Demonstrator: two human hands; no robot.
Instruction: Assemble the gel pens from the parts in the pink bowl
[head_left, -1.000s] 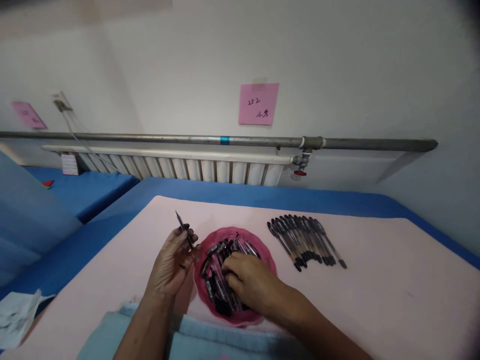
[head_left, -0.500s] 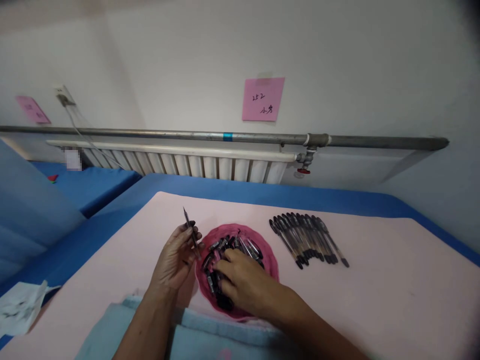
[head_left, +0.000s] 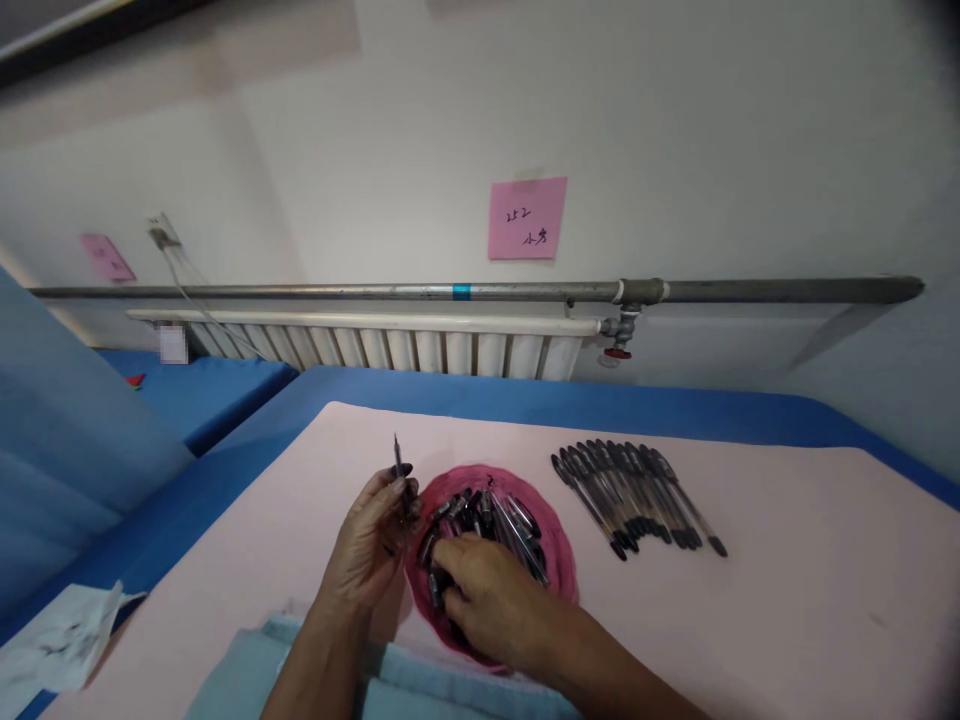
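Left grip [head_left: 373, 543] pinching slim pen [head_left: 398, 462], right grip [head_left: 495, 590] in scalloped bowl [head_left: 562, 560]

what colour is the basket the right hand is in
The basket is deep pink, best seen in the head view.

The round, scallop-edged pink basket [head_left: 559, 545] looks like smooth plastic; the slim, black-capped pens [head_left: 628, 490] are clear, shiny plastic. The pale-pink sheet [head_left: 757, 600] is smooth and matt. The long grey pipe [head_left: 780, 291] is dull, scuffed metal; the square pink note [head_left: 527, 220], matt paper.
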